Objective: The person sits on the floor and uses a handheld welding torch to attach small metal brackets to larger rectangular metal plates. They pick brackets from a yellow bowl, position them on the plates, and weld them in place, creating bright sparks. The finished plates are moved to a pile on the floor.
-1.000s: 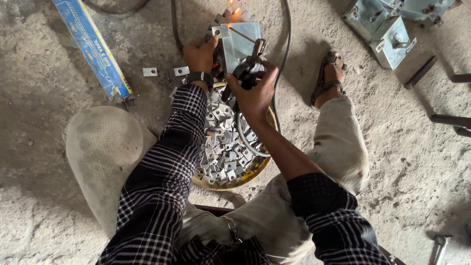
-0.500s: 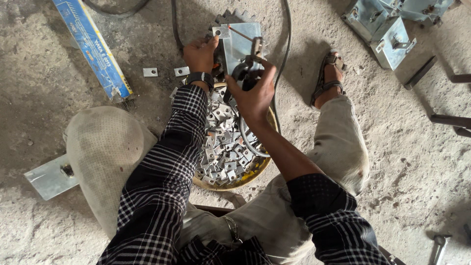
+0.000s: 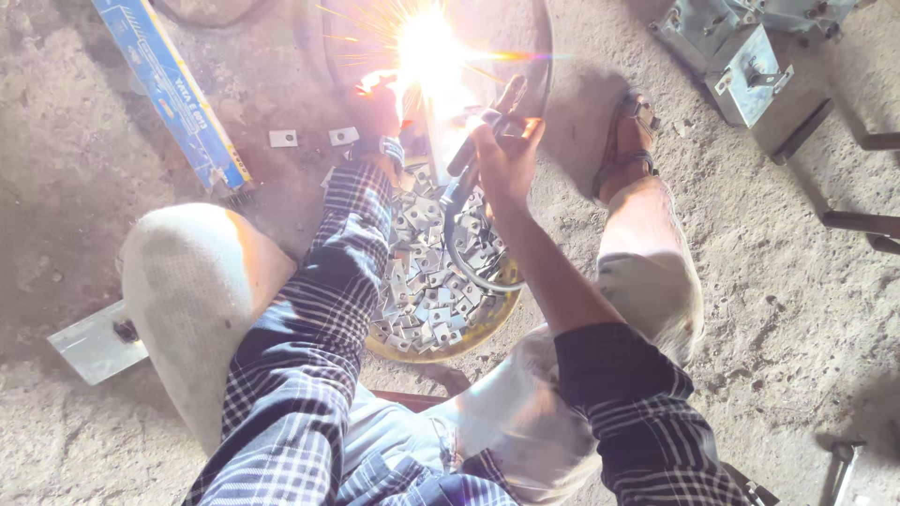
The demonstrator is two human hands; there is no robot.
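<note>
Fingers of the left hand (image 3: 377, 105) sit half lost in white glare; their grip cannot be told. Just right, the right hand (image 3: 506, 150) closes around a dark welding holder (image 3: 483, 131), above a round yellow pan (image 3: 487, 319) of small square metal plates (image 3: 427, 290).

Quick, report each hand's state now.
Left hand: up at the welding glare, grip cannot be told.
Right hand: closed on the welding electrode holder, its black cable looping over the pan of metal plates.
</note>
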